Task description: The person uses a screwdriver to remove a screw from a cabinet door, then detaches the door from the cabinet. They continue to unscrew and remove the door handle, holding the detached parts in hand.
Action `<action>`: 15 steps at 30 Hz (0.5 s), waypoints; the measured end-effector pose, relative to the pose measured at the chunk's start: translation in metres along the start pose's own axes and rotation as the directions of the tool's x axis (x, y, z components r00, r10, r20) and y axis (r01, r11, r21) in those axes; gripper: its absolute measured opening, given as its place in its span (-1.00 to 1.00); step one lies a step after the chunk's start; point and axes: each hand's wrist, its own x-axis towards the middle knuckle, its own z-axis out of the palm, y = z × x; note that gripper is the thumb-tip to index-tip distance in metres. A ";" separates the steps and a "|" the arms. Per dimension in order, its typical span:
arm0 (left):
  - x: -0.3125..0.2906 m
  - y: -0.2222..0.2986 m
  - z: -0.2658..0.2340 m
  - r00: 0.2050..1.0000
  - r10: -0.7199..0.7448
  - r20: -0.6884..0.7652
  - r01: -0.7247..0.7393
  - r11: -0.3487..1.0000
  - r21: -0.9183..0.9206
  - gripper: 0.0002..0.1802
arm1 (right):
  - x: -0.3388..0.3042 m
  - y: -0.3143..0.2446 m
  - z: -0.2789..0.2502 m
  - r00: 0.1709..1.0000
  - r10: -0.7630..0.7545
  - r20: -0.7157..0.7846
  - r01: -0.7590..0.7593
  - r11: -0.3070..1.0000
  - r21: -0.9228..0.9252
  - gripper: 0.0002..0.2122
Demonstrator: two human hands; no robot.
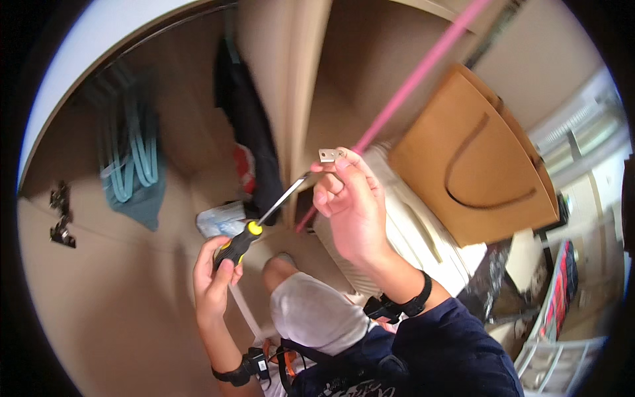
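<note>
My left hand [213, 272] is closed round the black and yellow handle of a screwdriver [239, 246]. Its metal shaft slants up and to the right, and the tip ends close to my right hand's curled fingers. Between thumb and forefinger, my right hand [354, 205] pinches a small silver metal bracket [329, 155] with a hole in it. Whether the screwdriver tip touches my right hand is hard to tell. My right fingertips hide part of the bracket.
An open wardrobe holds teal hangers [135, 155] and a dark garment [248, 126]. A metal hinge [61, 218] sits on the panel at left. A pink pole [423, 73] runs diagonally behind my right hand. At right, a brown paper bag [476, 165] stands by a cream suitcase [423, 231].
</note>
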 end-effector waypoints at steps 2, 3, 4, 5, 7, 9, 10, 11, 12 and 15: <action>-0.015 -0.015 0.013 0.999 0.003 -0.049 -0.006 0.998 -0.060 -0.55 | -0.020 -0.028 -0.036 0.999 0.016 -0.033 -0.018 0.999 -0.045 -0.81; -0.021 -0.018 0.016 1.000 0.000 -0.031 -0.002 0.998 -0.065 -0.54 | -0.030 -0.046 -0.058 0.996 0.075 -0.042 -0.079 0.993 -0.088 -0.82; -0.027 -0.020 0.017 1.000 -0.001 -0.023 -0.001 0.998 -0.066 -0.53 | -0.044 -0.069 -0.069 0.982 0.121 -0.145 -0.151 0.964 -0.218 -0.83; -0.033 -0.021 0.020 1.000 0.002 -0.013 -0.003 0.997 -0.071 -0.53 | -0.053 -0.094 -0.094 0.985 0.163 -0.057 -0.172 0.907 -0.385 -0.84; -0.044 -0.012 0.025 1.000 0.009 -0.015 -0.010 0.999 -0.038 -0.53 | -0.069 -0.127 -0.125 0.974 0.193 -0.120 -0.213 0.593 -0.777 -0.83; -0.056 -0.006 0.027 0.999 0.033 -0.042 -0.034 0.999 -0.018 -0.53 | -0.083 -0.142 -0.163 0.991 0.029 -0.130 -0.133 0.138 -0.981 -0.82; -0.062 -0.005 0.023 0.999 0.036 -0.004 -0.036 0.999 -0.006 -0.51 | -0.088 -0.147 -0.179 0.992 -0.005 -0.124 -0.124 -0.015 -0.992 -0.83; -0.067 -0.004 0.022 0.999 0.045 0.000 -0.045 0.999 -0.007 -0.51 | -0.091 -0.148 -0.191 0.993 -0.035 -0.112 -0.116 -0.167 -0.979 -0.84; -0.071 -0.003 0.023 0.999 0.053 0.005 -0.053 0.999 -0.011 -0.51 | -0.094 -0.147 -0.201 0.995 -0.045 -0.085 -0.093 -0.231 -0.969 -0.85; -0.082 -0.004 0.020 0.999 0.054 -0.001 -0.054 0.998 -0.011 -0.52 | -0.099 -0.140 -0.219 0.997 -0.066 -0.035 -0.057 -0.369 -0.928 -0.86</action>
